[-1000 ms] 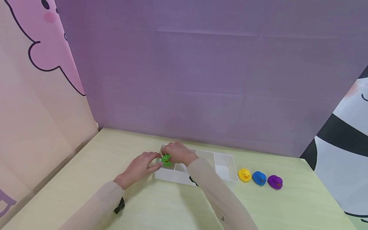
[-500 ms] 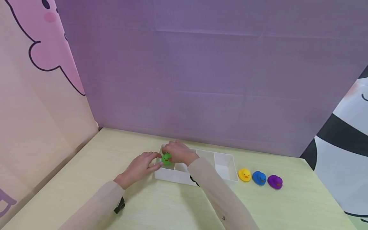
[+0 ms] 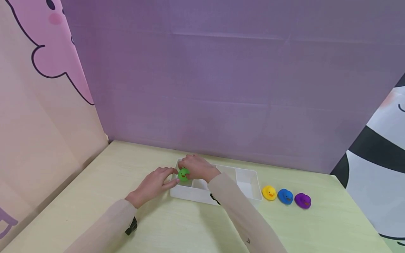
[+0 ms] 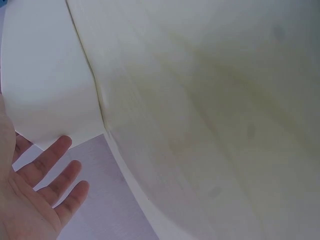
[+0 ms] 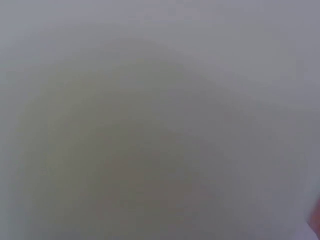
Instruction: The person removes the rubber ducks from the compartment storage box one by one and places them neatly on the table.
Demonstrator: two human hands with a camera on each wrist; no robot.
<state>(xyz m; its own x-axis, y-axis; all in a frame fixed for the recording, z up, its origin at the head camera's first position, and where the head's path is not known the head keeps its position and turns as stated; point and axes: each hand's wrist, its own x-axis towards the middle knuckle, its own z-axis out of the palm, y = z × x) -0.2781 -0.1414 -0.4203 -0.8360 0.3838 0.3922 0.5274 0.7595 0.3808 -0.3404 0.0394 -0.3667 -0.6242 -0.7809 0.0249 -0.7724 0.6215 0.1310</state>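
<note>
A green rubber duck (image 3: 183, 175) is pinched by my right hand (image 3: 197, 167), low over the leftmost compartment of a white divided tray (image 3: 190, 192). My left hand (image 3: 154, 182) is at the tray's left end, with index finger and thumb touching the rim on either side of the duck. In the left wrist view, the other fingers (image 4: 52, 151) of that hand are spread and fairly straight beside the tray's white wall (image 4: 50, 80). The right wrist view is a pale blur, with a bit of skin at its lower right edge.
To the right of the tray, a yellow duck (image 3: 269, 192), a blue duck (image 3: 285, 196) and a purple duck (image 3: 303, 200) sit in a row on the pale table (image 3: 177, 228). A purple backdrop (image 3: 221, 88) rises behind the table.
My right hand has risen very slightly with the green duck. The left hand and the tray stay where they were.
</note>
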